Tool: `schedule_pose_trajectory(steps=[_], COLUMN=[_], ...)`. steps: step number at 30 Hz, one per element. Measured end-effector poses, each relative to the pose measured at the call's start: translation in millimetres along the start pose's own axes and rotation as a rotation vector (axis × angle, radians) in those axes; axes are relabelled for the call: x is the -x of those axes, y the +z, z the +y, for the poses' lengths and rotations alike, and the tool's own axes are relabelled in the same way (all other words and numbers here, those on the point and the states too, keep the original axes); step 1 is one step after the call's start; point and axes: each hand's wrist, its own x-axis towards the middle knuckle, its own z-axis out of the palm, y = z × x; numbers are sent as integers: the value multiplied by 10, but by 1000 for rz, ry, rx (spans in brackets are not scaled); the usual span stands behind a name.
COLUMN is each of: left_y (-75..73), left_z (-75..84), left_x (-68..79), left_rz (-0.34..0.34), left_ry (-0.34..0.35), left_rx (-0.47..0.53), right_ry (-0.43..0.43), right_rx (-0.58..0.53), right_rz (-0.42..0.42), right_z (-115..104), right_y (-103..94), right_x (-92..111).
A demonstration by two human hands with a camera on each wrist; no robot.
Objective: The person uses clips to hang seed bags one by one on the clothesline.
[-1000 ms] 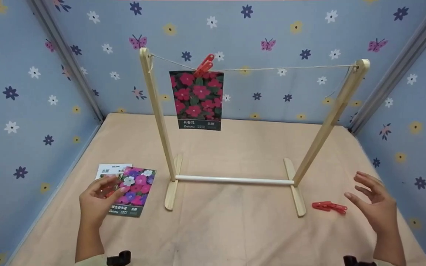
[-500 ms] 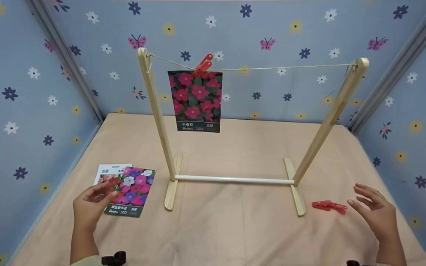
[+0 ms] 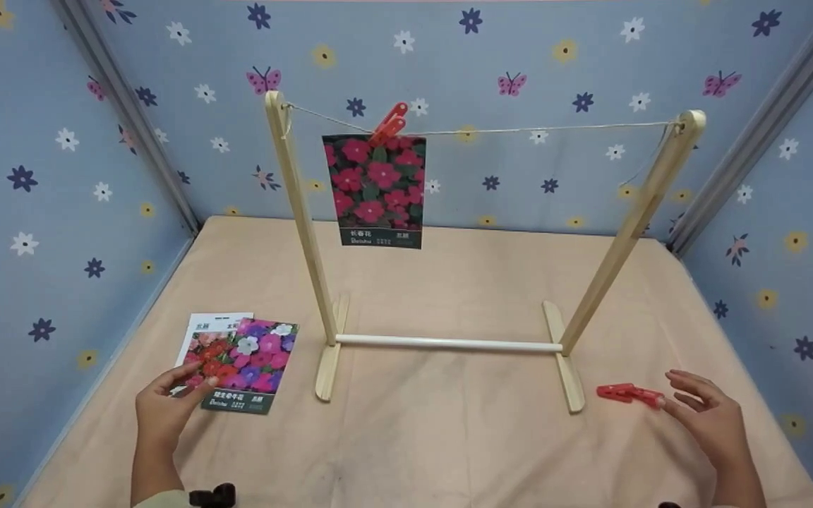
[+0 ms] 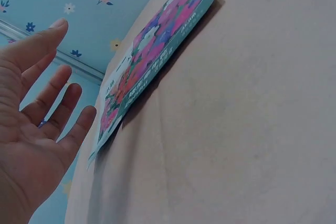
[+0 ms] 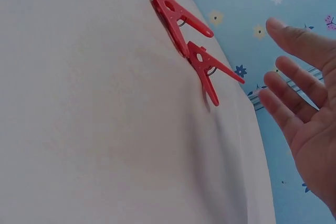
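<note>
My left hand (image 3: 166,406) hovers with spread, relaxed fingers over the lower left corner of a colorful flower seed packet (image 3: 265,360). That packet overlaps a white-topped seed packet (image 3: 219,322) on the table. In the left wrist view the fingers stand apart from the packets, holding nothing. On the other side, my right hand (image 3: 710,420) is beside two red clothespins (image 3: 615,393), thumb tip near the right one. The right wrist view shows its fingers (image 5: 286,93) loosely extended, with a gap to the clothespin (image 5: 202,61).
A wooden stand with a left post (image 3: 300,219), right post (image 3: 632,233) and white crossbar (image 3: 449,343) occupies the middle. From its string (image 3: 519,131) hangs a pink-flower seed packet (image 3: 378,190), held by a red clothespin (image 3: 390,123). Flowered blue walls (image 3: 491,49) enclose the table.
My left hand has drawn back toward the lower left, uncovering more of the packets. My right hand has moved down and slightly left, closer to the clothespins. The hanging packet sways slightly.
</note>
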Motion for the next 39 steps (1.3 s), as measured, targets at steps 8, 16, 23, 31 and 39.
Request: schedule_pose_trajectory(steps=[8,16,23,31,39], left_y=[46,68,75,128,181], left_z=[-51,-102,-151,-218,-241], left_x=[-15,-50,-45,-31,-9], left_rz=[-54,-39,-59,-141,-120], left_ry=[-58,-66,-77,-40,-45], left_rx=[-13,-49,-187,-297,-314], right_ry=[69,121,174,246,296], right_rx=[74,112,86,121,133], right_rz=[-38,-44,-58,-43,-8], right_z=[113,172,210,216,253], right_y=[53,93,112,163,195], right_x=[-15,-17,4,8,5])
